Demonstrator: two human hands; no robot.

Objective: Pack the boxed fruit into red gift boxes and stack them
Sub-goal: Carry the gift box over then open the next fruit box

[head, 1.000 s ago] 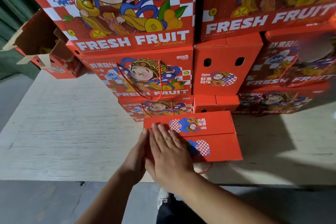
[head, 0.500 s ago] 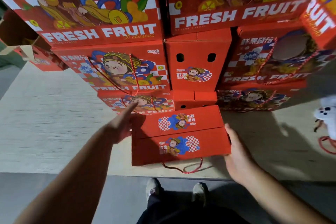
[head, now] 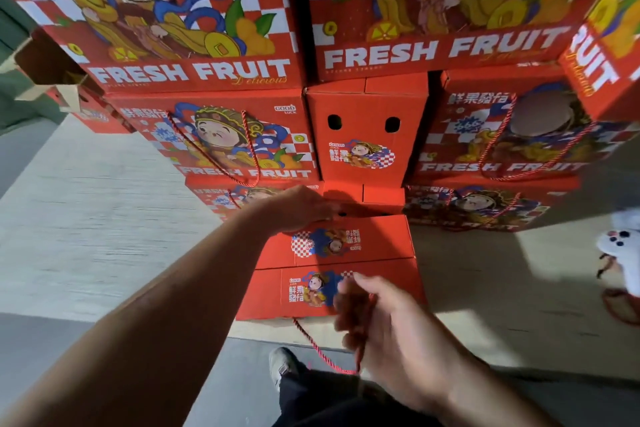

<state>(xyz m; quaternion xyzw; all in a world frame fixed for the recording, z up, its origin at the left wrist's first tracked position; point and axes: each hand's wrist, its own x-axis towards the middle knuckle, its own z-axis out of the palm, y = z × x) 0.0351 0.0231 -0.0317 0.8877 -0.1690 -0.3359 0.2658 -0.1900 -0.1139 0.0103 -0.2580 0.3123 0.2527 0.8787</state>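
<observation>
Red corrugated cardboard fills most of my view: the closed red cardboard gift box (head: 346, 267) I am working on lies at the near edge of the pale wooden counter (head: 86, 218), its two top flaps folded shut and a printed cartoon figure on each. Its long axis runs left to right across my body, and its far side sits just in front of the wall of stacked red "FRESH FRUIT" gift boxes (head: 214, 135).

My left hand (head: 304, 208) reaches over the far left corner of the box, fingers curled down over the back edge; motion blur and shadow keep me from telling whether it truly grips the cardboard or only rests there. My right hand (head: 377, 319) is nearer to me, in front of the box's near face, its fingers pinched round the red twisted rope handle (head: 322, 350), which loops down past the counter edge toward my grey shoe (head: 282, 366).

So the box lies ahead of and between both hands, the left at the back, the right at the front. I judge the packing of this one done and the lift onto the stack next; it would turn on raising the box level along that crosswise axis, as the rope alone might let it swing. A white plush toy (head: 620, 253) sits well apart at the right.
</observation>
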